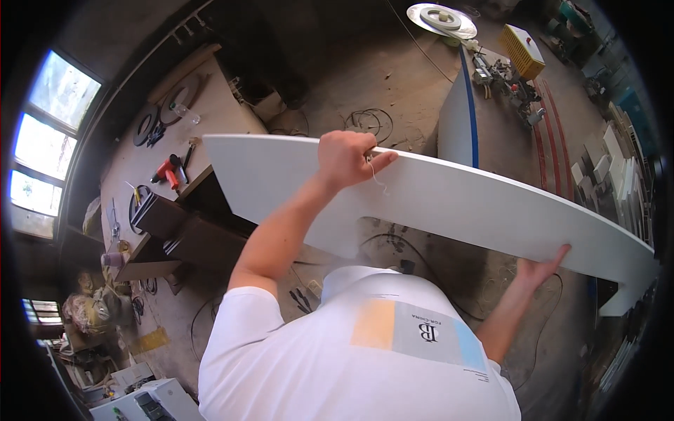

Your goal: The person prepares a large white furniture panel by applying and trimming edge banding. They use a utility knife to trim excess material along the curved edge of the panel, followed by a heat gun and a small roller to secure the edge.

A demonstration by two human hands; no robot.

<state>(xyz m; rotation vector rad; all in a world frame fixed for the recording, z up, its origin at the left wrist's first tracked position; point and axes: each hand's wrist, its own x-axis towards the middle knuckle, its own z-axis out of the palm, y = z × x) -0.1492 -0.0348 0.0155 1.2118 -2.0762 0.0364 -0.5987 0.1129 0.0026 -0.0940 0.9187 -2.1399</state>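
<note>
A long white panel (463, 200) with a cutout in its lower side stretches across in front of me, its upper edge running from left to far right. My left hand (344, 161) is closed in a fist at that upper edge, thumb pointing right along it. Something small shows between its fingers, too little to name, and a thin pale strand (380, 184) dangles below. Farther right, my right hand (539, 271) grips the panel at the cutout's edge, with the thumb on the near face and the other fingers mostly hidden.
At left, a workbench (151, 203) bears a red power tool (167, 170), a hammer (189, 156), tape rolls and a plastic bottle (186, 114). Behind the panel stand a blue-edged board (458, 116) and a machine (509, 84). Cables (368, 123) lie on the floor; white boards (618, 172) lean right.
</note>
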